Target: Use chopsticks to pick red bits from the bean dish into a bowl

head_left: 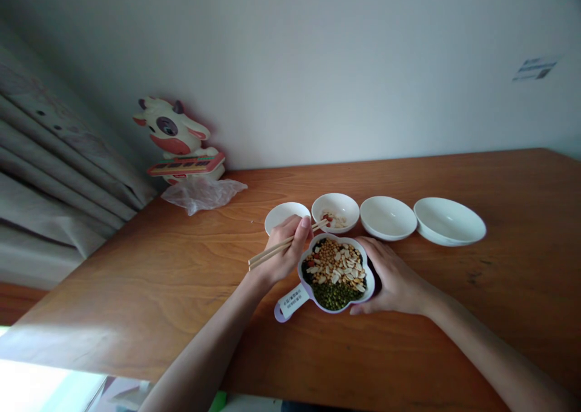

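the left hand [284, 248] grips a pair of wooden chopsticks [272, 253], its fingers [299, 227] curled closed around them. the tips reach the rim of a small white bowl [334, 212] holding a few bits of food; whether they pinch anything is too small to tell. the right hand [390, 276] cups a lobed white dish [336, 273] with its fingers [370, 248] spread open against the rim. the dish sits on the wooden bench [454, 339], just below the row of bowls, and holds green mung beans, tan pulses and pale sliced nuts. three more white bowls [388, 217] stand in that row, one on the left of the small bowl and two on its right.
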Motion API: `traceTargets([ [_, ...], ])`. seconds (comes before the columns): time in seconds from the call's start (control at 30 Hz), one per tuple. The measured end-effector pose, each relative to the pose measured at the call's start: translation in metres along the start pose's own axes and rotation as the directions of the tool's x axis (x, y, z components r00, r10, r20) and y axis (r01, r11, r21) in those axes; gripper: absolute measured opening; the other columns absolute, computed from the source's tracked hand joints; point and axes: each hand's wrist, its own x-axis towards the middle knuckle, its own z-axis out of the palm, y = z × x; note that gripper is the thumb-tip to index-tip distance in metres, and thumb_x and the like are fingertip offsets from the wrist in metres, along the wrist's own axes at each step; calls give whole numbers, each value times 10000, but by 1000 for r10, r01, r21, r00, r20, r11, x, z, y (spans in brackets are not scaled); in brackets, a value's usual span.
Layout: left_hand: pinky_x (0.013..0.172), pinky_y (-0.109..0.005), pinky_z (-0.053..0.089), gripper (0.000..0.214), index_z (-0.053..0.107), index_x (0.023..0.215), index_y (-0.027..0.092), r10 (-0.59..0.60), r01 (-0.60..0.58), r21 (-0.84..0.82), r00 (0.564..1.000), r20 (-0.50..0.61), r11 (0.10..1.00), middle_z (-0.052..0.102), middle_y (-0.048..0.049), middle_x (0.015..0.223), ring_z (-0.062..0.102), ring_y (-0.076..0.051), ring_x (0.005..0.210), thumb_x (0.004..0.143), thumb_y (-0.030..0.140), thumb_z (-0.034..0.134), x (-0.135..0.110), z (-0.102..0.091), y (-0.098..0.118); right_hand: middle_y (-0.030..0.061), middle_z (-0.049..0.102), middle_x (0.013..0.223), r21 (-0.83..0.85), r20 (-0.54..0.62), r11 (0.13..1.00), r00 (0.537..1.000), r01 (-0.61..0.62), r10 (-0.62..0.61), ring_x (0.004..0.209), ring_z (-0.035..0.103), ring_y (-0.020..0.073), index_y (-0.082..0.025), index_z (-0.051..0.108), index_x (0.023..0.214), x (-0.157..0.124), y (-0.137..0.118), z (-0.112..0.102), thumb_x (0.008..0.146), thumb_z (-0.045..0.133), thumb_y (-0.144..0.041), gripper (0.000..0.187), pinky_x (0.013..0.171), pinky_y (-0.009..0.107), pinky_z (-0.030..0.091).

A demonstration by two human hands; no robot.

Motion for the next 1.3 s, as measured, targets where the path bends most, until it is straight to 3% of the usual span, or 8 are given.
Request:
traceTargets([
  [0.2,763,-322,489,626,668,831,201,-17,22,-97,999,47,995,669,-25,786,631,-181,765,1224,578,361,-8,-10,7,217,594,1579,7,-11,1000,1000,7,-7,1438,615,509,-300,348,1695,1,-1,-2,644,987,-824,1337,1208,728,521],
  [0.33,760,-306,485,599,678,845,197,44,-10,-160,977,209,987,687,-27,820,614,-172,770,1224,555,385,-11,-23,15,214,594,1585,9,-1,1000,1000,-1,1,1450,606,507,-294,354,1686,1,-2,-2,635,984,-836,1339,1224,724,512],
  [0.5,727,-281,474,583,659,835,194,-10,89,-185,921,389,979,665,-9,805,592,-156,747,1221,556,413,-9,-28,22,225,555,1632,-5,10,1000,1000,6,-6,1495,571,517,-302,302,1714,-1,0,-1,642,979,-841,1378,1251,742,483],
  [0.87,743,-299,523,616,666,883,208,-103,156,-105,915,391,982,688,-30,847,630,-192,785,1204,637,362,-10,-20,21,231,562,1610,-5,-2,1000,1000,7,-7,1478,582,520,-298,325,1709,0,-1,-2,639,985,-835,1367,1232,738,497],
  [1.3,735,-299,556,648,681,886,210,-149,237,-201,915,374,951,653,-19,817,613,-188,767,1198,662,337,-12,-14,17,242,566,1626,-1,-4,1000,1000,22,-22,1486,578,540,-288,321,1726,1,1,-1,615,985,-853,1412,1228,745,496],
])
